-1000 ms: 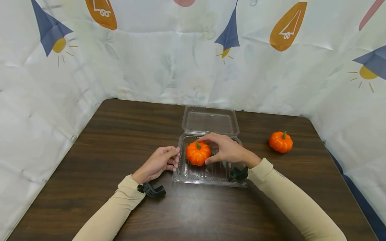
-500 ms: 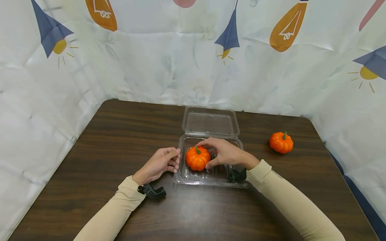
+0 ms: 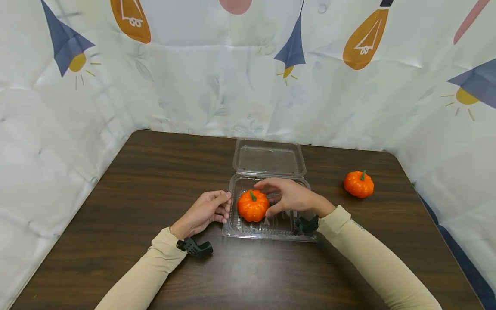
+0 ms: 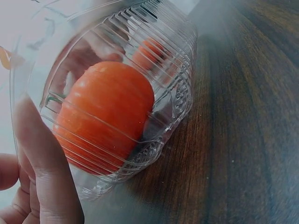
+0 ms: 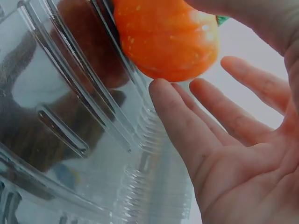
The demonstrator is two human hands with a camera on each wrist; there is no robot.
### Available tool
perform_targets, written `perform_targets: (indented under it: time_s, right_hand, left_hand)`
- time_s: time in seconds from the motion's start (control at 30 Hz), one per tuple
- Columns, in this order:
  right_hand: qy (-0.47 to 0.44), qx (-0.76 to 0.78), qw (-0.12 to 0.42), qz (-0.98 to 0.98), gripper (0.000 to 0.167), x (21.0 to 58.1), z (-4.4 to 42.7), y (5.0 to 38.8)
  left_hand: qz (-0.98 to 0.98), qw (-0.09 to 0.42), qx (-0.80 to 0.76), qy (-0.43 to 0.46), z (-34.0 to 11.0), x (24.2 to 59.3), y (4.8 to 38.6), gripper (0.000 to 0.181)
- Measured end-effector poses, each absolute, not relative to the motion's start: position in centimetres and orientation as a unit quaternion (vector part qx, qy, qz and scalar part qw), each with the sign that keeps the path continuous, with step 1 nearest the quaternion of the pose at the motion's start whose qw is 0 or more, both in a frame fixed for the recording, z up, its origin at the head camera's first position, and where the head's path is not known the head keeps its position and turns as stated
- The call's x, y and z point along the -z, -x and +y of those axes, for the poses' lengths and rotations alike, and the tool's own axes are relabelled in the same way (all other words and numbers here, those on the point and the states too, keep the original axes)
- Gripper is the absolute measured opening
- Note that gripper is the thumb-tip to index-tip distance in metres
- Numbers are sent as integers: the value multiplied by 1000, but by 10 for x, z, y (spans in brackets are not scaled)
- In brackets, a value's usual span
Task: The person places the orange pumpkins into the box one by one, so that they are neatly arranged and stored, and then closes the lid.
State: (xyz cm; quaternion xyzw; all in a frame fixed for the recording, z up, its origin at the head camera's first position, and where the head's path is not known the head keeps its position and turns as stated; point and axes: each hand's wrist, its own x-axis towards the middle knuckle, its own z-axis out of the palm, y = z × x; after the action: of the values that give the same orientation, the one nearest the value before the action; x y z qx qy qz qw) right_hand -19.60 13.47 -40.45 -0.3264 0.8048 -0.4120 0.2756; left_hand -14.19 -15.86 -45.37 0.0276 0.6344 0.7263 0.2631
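A small orange pumpkin [image 3: 253, 206] with a green stem sits in the left part of a clear plastic clamshell container [image 3: 267, 237], whose lid [image 3: 270, 158] lies back open. My left hand [image 3: 206, 211] pinches the container's left rim between thumb and fingers; in the left wrist view the pumpkin [image 4: 105, 114] shows through the ribbed wall. Beside the pumpkin's right side is my right hand [image 3: 292, 198], its fingers spread and relaxed. In the right wrist view the fingertips [image 5: 161, 88] lie close to the pumpkin [image 5: 168, 42]; whether they touch is hard to tell.
A second orange pumpkin [image 3: 359, 184] stands on the dark wooden table [image 3: 174, 163], right of the container. Behind the table hangs a patterned white cloth [image 3: 186, 86].
The pumpkin and my right hand have moved slightly toward the near side of the container. My right fingers have loosened from the pumpkin. The left hand stays at the rim.
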Motion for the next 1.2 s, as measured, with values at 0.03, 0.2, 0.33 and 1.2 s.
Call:
perform_targets:
  time_s: [0.03, 0.2, 0.33, 1.2]
  right_hand:
    - [323, 417, 276, 803, 80, 403, 136, 196]
    - [306, 444, 269, 798, 82, 394, 143, 197]
    - [305, 453, 258, 797, 81, 387, 150, 196]
    - [241, 475, 158, 831, 77, 364, 220, 187]
  left_hand:
    - [635, 263, -726, -28, -159, 453, 142, 26]
    - [636, 262, -725, -30, -159, 453, 141, 27]
    - [639, 261, -723, -31, -159, 455, 142, 28]
    - [648, 269, -711, -38, -162, 458, 146, 32]
